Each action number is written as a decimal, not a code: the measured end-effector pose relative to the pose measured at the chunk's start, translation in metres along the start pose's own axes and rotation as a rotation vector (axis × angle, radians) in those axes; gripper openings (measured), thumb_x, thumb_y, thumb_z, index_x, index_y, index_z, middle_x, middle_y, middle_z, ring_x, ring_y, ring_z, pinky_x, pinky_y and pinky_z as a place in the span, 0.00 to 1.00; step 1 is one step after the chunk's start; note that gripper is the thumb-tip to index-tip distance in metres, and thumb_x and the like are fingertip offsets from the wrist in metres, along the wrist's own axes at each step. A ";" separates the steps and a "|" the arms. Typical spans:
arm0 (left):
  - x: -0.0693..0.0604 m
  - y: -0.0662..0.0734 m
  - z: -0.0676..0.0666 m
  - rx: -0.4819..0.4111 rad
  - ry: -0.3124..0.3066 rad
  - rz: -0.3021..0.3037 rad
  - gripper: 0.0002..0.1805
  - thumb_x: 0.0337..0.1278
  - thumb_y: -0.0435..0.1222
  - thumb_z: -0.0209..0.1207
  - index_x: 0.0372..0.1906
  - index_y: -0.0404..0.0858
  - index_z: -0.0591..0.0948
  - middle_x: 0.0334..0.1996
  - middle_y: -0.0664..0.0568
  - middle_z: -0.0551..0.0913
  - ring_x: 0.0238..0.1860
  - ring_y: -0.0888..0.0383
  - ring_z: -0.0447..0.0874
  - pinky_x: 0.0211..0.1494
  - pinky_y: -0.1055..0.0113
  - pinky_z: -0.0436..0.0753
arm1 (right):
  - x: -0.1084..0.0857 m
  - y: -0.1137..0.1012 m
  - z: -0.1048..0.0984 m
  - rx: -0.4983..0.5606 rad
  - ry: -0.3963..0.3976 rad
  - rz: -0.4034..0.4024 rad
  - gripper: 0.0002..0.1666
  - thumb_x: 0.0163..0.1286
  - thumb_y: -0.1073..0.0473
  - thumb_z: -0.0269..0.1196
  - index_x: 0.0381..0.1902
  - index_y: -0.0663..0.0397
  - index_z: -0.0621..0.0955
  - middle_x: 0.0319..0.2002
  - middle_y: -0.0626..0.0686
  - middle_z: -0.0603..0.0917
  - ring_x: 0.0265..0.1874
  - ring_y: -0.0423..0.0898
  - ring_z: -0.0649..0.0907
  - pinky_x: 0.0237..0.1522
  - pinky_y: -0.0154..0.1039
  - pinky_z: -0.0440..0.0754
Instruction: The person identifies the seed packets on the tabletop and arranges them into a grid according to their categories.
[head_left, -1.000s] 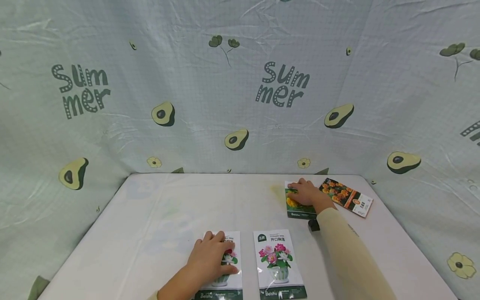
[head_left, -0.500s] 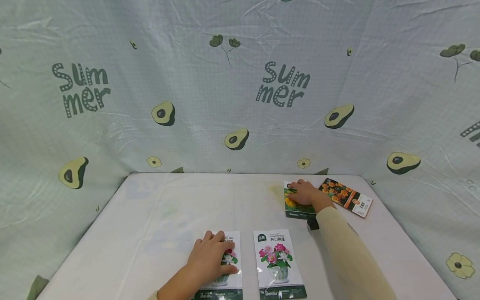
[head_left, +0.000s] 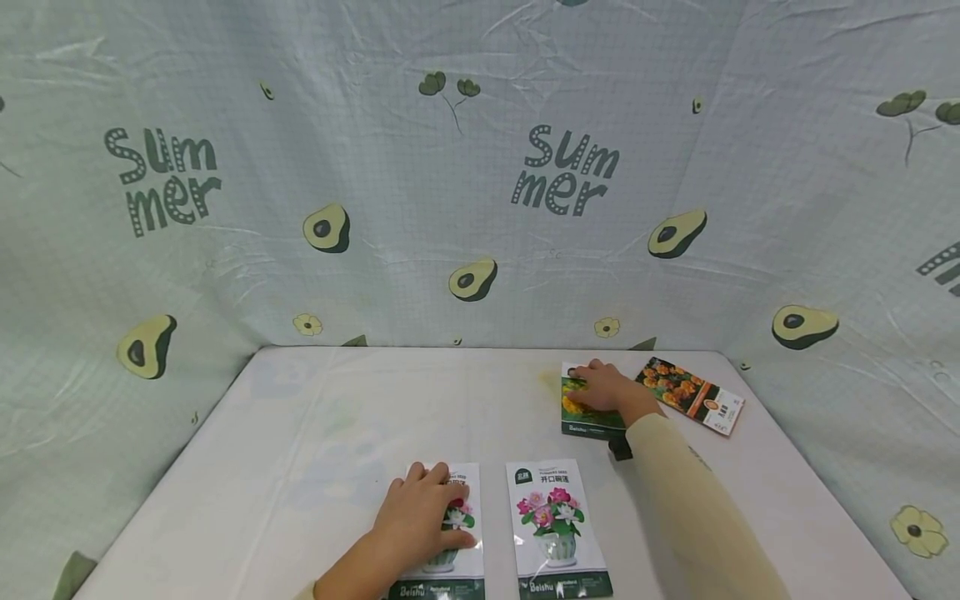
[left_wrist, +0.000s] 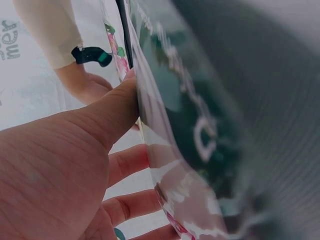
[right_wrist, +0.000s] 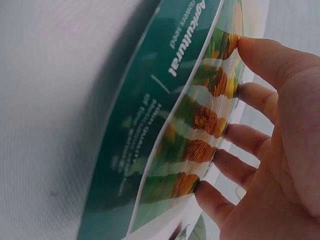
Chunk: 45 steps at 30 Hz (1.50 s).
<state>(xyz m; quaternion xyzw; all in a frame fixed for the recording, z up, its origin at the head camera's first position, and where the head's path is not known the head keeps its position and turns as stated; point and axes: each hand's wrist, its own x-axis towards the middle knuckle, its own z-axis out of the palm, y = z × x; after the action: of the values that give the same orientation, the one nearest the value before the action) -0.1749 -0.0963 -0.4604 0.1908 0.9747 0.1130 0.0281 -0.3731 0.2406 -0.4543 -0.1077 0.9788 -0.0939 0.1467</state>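
Nudges the marigold packet (head_left: 581, 417) leftward under a spread right hand (head_left: 606, 388), likely for traction, apparently steadying a flowerpot packet (head_left: 465, 517) beneath a spread left hand (head_left: 420, 518).

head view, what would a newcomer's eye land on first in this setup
Probably the pale backdrop behind the table, printed with avocados and big "summer" lettering. Next, perhaps, the bright flower-vase packet lying uncovered at the near edge, just right of its lookalike under the left hand. At the far right, an orange-flower packet lies askew beside the green-bottomed packet under the right hand.
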 end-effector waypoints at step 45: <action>0.000 0.000 -0.001 -0.013 0.000 0.001 0.33 0.39 0.63 0.75 0.53 0.52 0.87 0.50 0.52 0.81 0.47 0.51 0.71 0.43 0.54 0.75 | 0.010 -0.029 0.010 0.014 0.027 -0.004 0.37 0.75 0.36 0.58 0.77 0.41 0.69 0.75 0.60 0.65 0.72 0.62 0.67 0.69 0.68 0.67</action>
<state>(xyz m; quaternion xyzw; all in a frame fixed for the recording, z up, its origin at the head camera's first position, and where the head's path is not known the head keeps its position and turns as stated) -0.1745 -0.0964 -0.4598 0.1912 0.9739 0.1192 0.0290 -0.3742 0.2085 -0.4600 -0.1072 0.9798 -0.1025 0.1342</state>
